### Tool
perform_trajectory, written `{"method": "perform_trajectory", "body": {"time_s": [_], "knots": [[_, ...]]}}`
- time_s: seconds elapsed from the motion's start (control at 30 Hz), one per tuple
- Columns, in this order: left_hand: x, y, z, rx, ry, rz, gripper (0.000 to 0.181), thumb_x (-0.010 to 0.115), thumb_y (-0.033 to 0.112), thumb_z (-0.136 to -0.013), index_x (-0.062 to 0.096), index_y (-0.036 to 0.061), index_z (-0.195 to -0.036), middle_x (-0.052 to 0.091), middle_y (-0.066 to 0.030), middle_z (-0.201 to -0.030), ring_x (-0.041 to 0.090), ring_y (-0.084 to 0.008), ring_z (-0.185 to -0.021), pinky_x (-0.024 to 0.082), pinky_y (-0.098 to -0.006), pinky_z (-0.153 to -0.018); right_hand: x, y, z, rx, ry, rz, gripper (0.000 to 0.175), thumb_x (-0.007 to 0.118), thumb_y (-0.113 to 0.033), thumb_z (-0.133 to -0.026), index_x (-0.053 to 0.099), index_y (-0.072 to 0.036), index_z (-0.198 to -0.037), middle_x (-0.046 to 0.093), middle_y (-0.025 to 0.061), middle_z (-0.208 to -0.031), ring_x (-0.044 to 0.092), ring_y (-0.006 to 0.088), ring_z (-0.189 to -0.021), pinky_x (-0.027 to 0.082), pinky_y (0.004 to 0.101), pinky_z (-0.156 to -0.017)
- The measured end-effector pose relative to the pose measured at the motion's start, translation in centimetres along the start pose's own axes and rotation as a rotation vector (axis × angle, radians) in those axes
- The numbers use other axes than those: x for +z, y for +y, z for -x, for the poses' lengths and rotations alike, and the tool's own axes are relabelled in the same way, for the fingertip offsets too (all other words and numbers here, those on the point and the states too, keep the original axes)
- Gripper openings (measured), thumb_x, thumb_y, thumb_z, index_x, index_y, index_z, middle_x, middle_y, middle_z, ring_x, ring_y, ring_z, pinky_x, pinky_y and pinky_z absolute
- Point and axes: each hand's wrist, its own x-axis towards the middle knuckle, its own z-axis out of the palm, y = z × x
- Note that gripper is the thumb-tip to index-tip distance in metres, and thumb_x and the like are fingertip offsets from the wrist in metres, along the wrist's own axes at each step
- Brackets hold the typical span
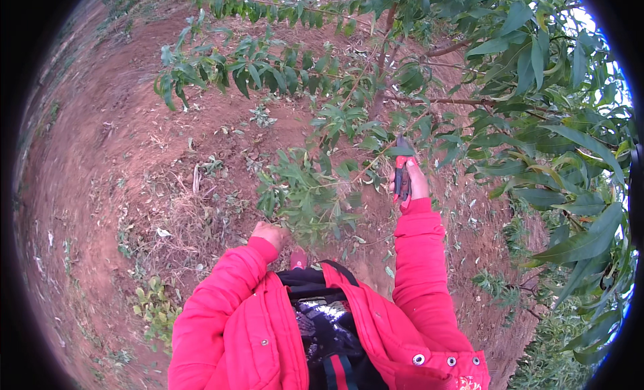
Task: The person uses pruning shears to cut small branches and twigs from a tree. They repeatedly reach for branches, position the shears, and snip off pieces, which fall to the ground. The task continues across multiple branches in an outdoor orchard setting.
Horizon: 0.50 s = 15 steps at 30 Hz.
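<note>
My right hand (418,181) grips red-and-black pruning shears (400,176), the blades pointing away from me. Those blades lie among leaves beside a thin stem (375,161) of the small tree; a leaf partly covers them, so I cannot tell whether they touch the stem. From that stem a leafy shoot (307,189) spreads toward my body. My left hand (271,234) is low at the shoot's near edge, its fingers curled. The fingertips are blurred against the leaves, and whether they hold any is unclear.
A forked tree trunk (380,95) rises ahead, with a side branch (448,101) reaching right. Dense long leaves (588,244) hang close on the right. Reddish soil (115,153) carries dry grass (188,224) and fallen leaves. A low yellowish-green plant (156,304) grows at lower left.
</note>
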Motion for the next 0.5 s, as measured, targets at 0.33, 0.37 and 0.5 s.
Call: {"method": "perform_trajectory", "body": {"time_s": [0.33,0.37,0.5], "knots": [[-3.3,-6.3,-1.7,-0.111,0.284,0.052,0.012,0.062,0.020,-0.080,0.063,0.0088,-0.081,0.063,-0.0117,-0.075,0.061,-0.0311,-0.072,0.048,-0.0392,-0.066,-0.3,1.9,5.6,0.076,0.061,-0.123,0.035,0.043,-0.041,-0.092,0.046,-0.009,-0.106,0.064,0.0193,-0.085,0.065,0.0255,-0.063,0.039,0.0209,-0.035],[-3.4,-6.3,-1.9,-0.101,0.284,0.019,0.012,0.062,0.020,-0.079,0.063,0.0085,-0.080,0.063,-0.0119,-0.075,0.061,-0.0311,-0.071,0.048,-0.0391,-0.065,-0.5,1.9,5.6,0.061,0.072,-0.115,0.035,0.043,-0.041,-0.092,0.046,-0.009,-0.106,0.064,0.0198,-0.086,0.066,0.0261,-0.064,0.039,0.0209,-0.035],[-2.7,-6.2,-2.2,-0.149,0.236,0.172,0.014,0.060,0.019,-0.081,0.065,0.0093,-0.089,0.063,-0.0131,-0.076,0.062,-0.0317,-0.074,0.049,-0.0382,-0.067,-1.3,1.3,5.6,0.107,0.089,-0.154,0.034,0.041,-0.040,-0.093,0.045,-0.009,-0.107,0.063,0.0216,-0.088,0.066,0.0290,-0.066,0.040,0.0220,-0.036]]}}
